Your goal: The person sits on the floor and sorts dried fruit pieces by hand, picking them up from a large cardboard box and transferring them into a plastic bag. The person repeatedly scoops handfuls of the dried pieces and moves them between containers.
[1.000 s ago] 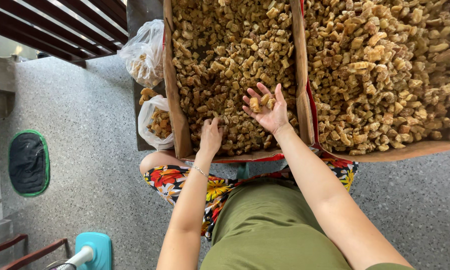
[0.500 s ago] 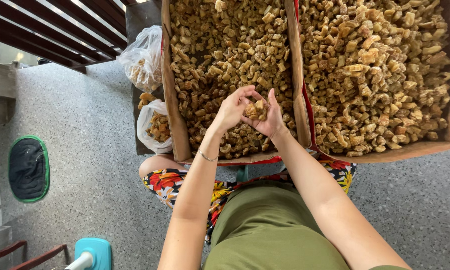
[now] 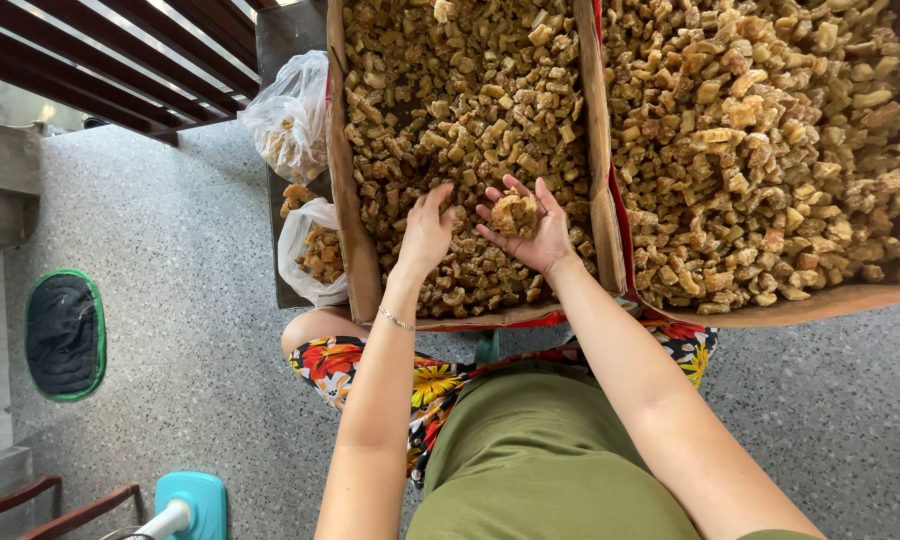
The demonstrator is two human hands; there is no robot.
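Hands now parted, left hand (image 3: 425, 235) dropped loosely curled onto the chunks (palm hidden), right hand (image 3: 526, 228) cupped open holding brown pieces (image 3: 515, 212), above left cardboard tray (image 3: 356, 250).

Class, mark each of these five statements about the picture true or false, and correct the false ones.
1. The right hand is palm up with a few golden-brown chunks lying in it. True.
2. The left hand grips a plastic bag. False: it reaches down over the chunks in the left cardboard box, beside the right hand.
3. Two cardboard boxes of chunks stand side by side. True.
4. The right cardboard box is empty. False: it is heaped with the same chunks.
5. Two plastic bags holding chunks sit left of the boxes. True.
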